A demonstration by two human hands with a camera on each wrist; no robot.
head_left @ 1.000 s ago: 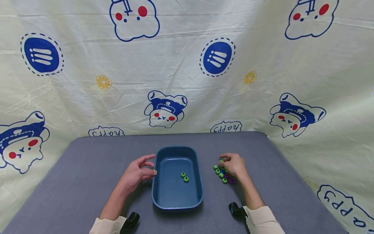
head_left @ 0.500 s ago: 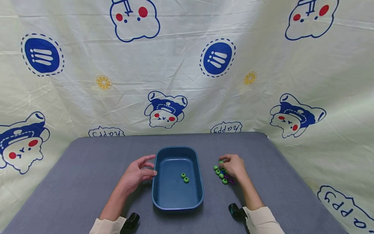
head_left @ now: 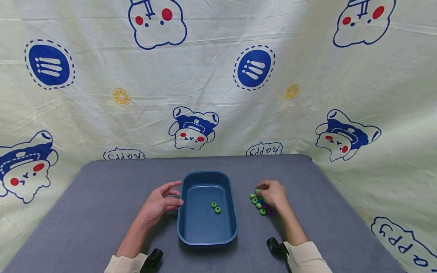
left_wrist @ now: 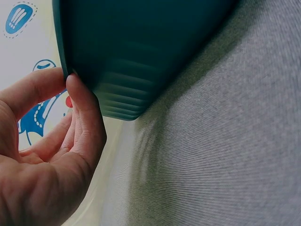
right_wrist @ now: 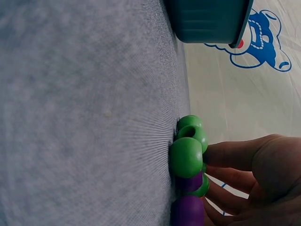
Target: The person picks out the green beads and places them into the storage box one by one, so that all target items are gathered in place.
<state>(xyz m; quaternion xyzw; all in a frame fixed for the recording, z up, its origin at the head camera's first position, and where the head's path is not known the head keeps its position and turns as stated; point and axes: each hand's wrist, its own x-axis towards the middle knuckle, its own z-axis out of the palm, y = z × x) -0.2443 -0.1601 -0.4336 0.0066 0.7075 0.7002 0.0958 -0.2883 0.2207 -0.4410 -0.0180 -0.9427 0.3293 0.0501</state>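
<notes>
A blue rectangular tray (head_left: 206, 229) sits mid-table, with two green beads (head_left: 217, 210) inside it. The left hand (head_left: 158, 204) pinches the tray's left rim between thumb and index finger, as the left wrist view shows closely. To the right of the tray lies a small cluster of green beads (head_left: 254, 201), along with purple beads (right_wrist: 188, 212) and a blue bead (head_left: 260, 201). The right hand (head_left: 274, 193) is over the cluster's far side, pinching a green bead (head_left: 257, 190) between thumb and index finger. Part of the cluster is hidden under this hand.
Grey cloth covers the table (head_left: 112, 197). A pale printed curtain (head_left: 218, 87) hangs behind the table and along its sides. Black wrist cameras (head_left: 153, 259) are worn at both cuffs.
The green bead at the right hand's fingertips has shifted very slightly toward the person, and the fingers around it have drawn a little closer. The left hand and tray have stayed in place.
</notes>
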